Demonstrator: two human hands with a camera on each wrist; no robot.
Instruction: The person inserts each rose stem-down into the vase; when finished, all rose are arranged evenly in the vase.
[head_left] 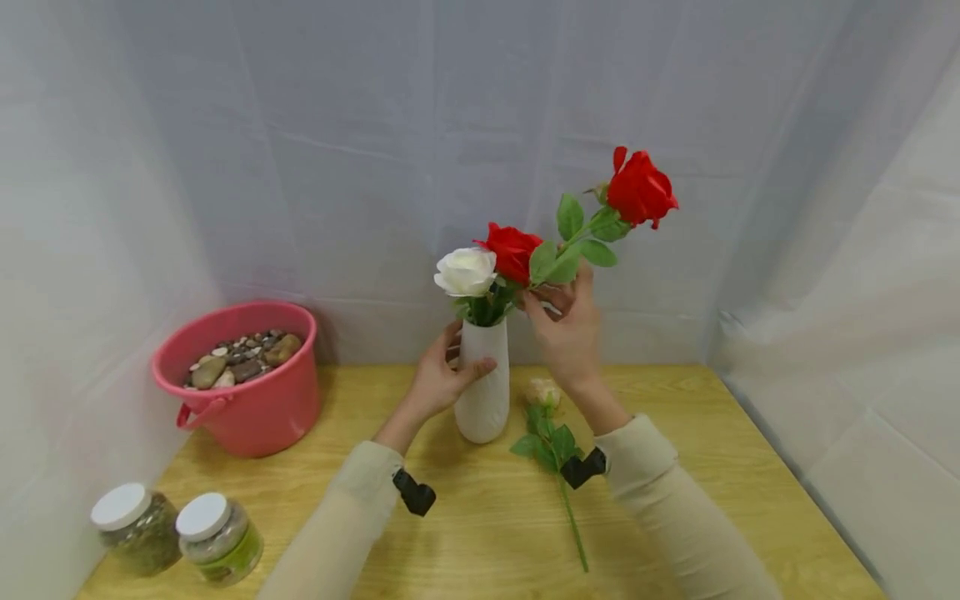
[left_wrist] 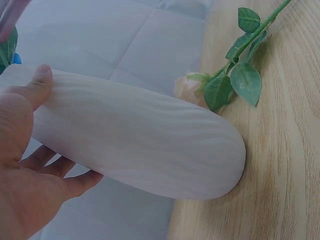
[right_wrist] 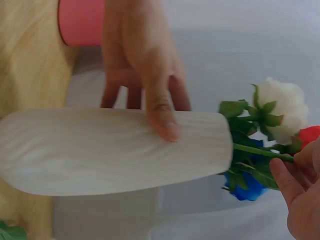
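Your left hand (head_left: 442, 377) gripped the white rippled vase (head_left: 483, 408) on its upper half, while your right hand (head_left: 570, 333) pinched the green stem (right_wrist: 252, 149) of the upper red rose (head_left: 641, 190) just beyond the vase's mouth. The vase stood upright on the wood-grain tabletop (head_left: 465, 546), with a white rose (head_left: 467, 272), a lower red rose (head_left: 512, 252) and a blue flower (right_wrist: 250, 187) at its mouth. The stem seemed to enter at a slant, its bloom leaning out to your right. Judging by that, doing this well called for a steady left hold, a light pinch low on the stem, and gentle feeding along its own line, without the leaves (head_left: 597, 252) snagging. The pale peach rose (head_left: 543, 392) lay just beside the vase. As for writing, the green label (head_left: 234, 560) on the nearer jar (head_left: 217, 533) was too small to read.
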